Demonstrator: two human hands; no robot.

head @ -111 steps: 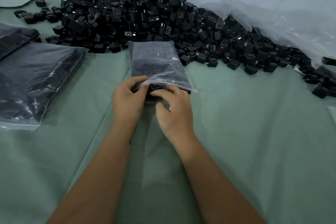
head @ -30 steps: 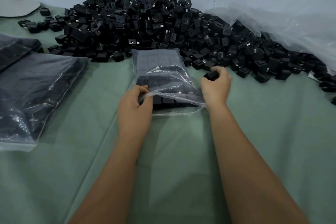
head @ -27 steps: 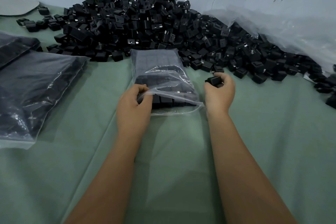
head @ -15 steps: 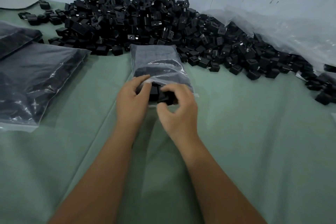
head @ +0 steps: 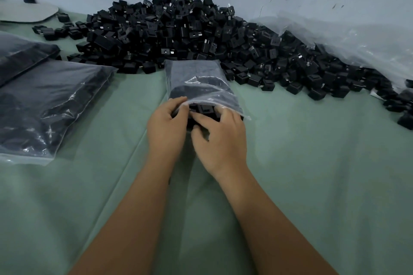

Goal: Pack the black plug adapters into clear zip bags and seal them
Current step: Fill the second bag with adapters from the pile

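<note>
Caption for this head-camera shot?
Left hand holds the zip bag open; right hand pushes adapters in.

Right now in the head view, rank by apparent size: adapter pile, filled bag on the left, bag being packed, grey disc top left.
1. adapter pile, widest by far.
2. filled bag on the left.
3. bag being packed.
4. grey disc, partly cut by the frame edge and farther off, so its rank is unsure.

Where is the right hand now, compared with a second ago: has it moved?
Yes. The right hand has moved left, away from the adapter pile, to the zip bag mouth.
</note>
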